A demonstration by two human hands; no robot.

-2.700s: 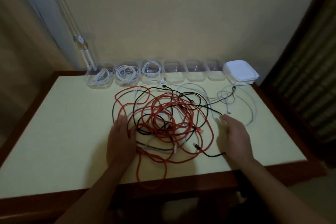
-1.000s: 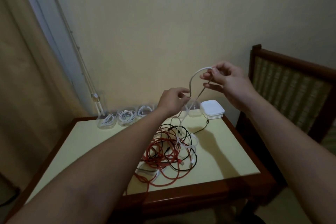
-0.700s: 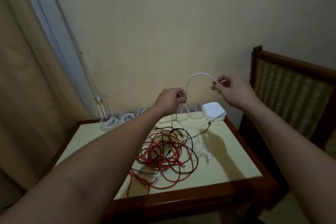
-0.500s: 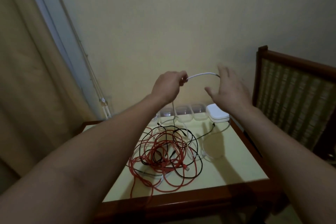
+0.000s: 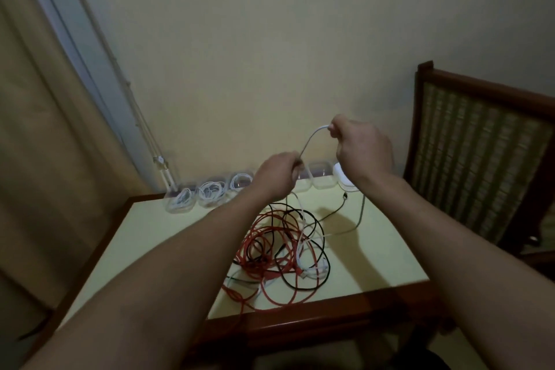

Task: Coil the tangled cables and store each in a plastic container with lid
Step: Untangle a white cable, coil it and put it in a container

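White cable point(image 5: 310, 139): raised above the table, with a short arc of it spanning between the two hands. Left hand point(image 5: 277, 177) is clenched round the lower end of the arc. Right hand point(image 5: 363, 147), higher and to the right, pinches the upper end at its fingertips point(image 5: 333, 127).

Below the left hand a white strand drops into the tangle point(image 5: 285, 252). Below the right hand another pale strand hangs to the table top and curves left toward the tangle. Whether both strands belong to the held cable cannot be told.

Tangle: red, black and white cables looped over one another. It lies right of centre on the table point(image 5: 144, 237) and reaches the near edge. A black plug point(image 5: 345, 197) trails out at its far right.

Far edge, by the wall: a row of clear containers point(image 5: 322, 179), uncovered. The three at the left each hold a coiled white cable point(image 5: 210, 191). A stack of white lids point(image 5: 342, 180) sits at the right end of the row, partly behind the right wrist.

Surroundings: chair point(image 5: 474, 159) to the right of the table, curtain point(image 5: 45, 144) at the left.
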